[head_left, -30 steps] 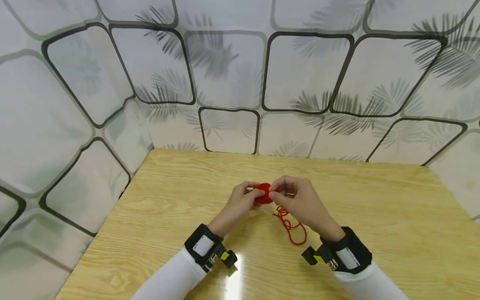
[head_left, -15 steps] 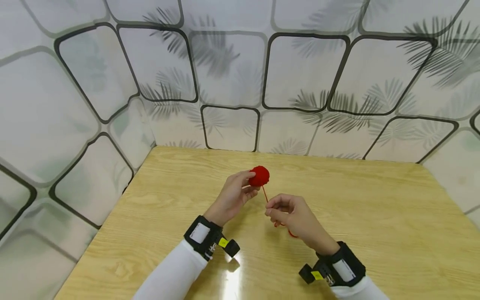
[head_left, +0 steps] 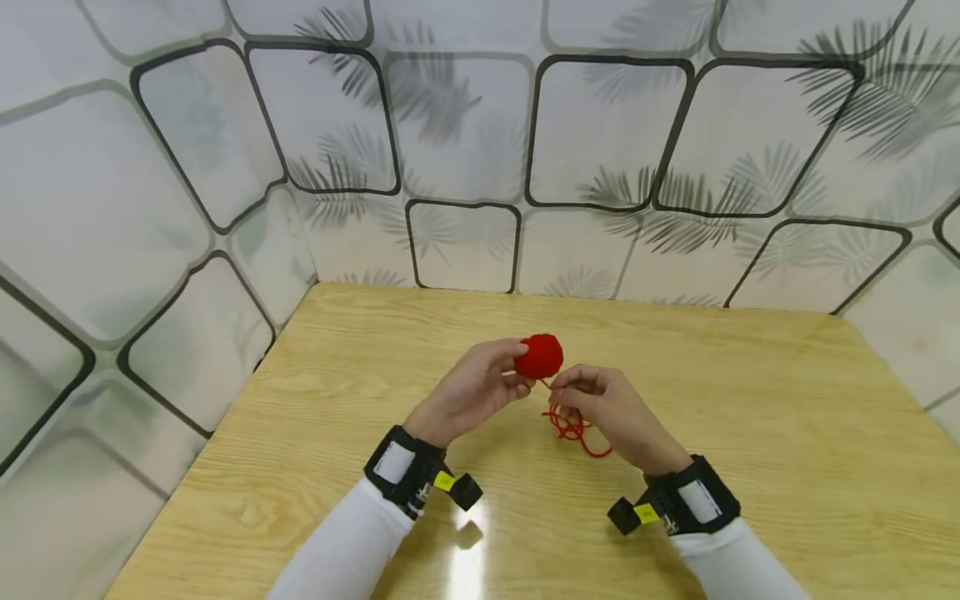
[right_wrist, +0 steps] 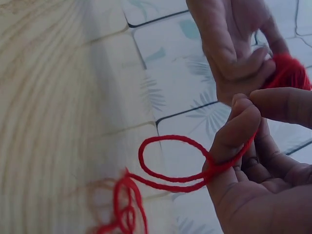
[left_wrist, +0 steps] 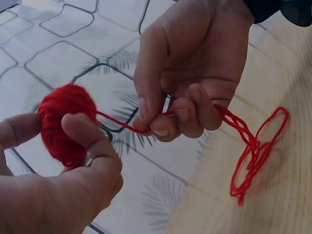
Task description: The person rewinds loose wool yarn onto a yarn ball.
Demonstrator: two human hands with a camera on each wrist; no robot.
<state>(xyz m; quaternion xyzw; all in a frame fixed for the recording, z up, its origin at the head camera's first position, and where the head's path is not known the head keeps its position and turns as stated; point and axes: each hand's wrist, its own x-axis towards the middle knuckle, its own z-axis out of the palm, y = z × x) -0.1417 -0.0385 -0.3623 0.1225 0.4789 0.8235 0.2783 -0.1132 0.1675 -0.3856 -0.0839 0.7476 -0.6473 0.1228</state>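
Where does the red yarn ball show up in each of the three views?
Head: red yarn ball at centre, held by the left hand above the table.
Left wrist: at left, pinched by the fingertips.
Right wrist: upper right edge, partly hidden by fingers.
Shared landmark: the loose strand running to the right hand.

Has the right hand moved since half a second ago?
Yes. The right hand rose toward the yarn ball held by the left hand, farther up the table toward the wall.
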